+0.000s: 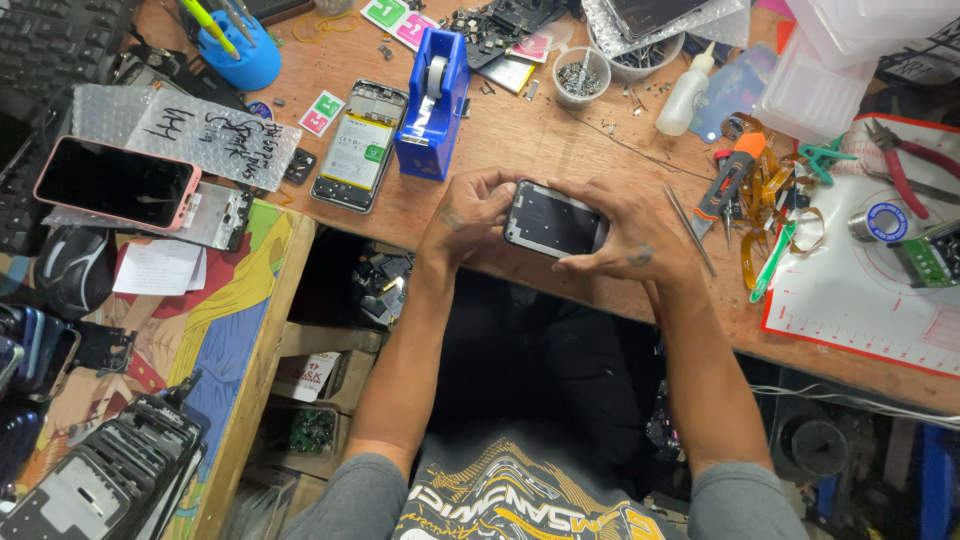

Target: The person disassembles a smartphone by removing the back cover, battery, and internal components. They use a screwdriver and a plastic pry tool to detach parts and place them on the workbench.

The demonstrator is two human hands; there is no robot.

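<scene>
Both your hands clamp one dark phone frame [552, 222] at the near edge of the wooden bench [520, 140]. Your left hand [470, 213] grips its left end, your right hand [630, 235] its right; a blue tape dispenser [432, 105] stands just behind

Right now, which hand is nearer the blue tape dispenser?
Left. The left hand grips the phone frame just below and right of the blue tape dispenser; the right hand holds the frame's far end, farther right.
</scene>
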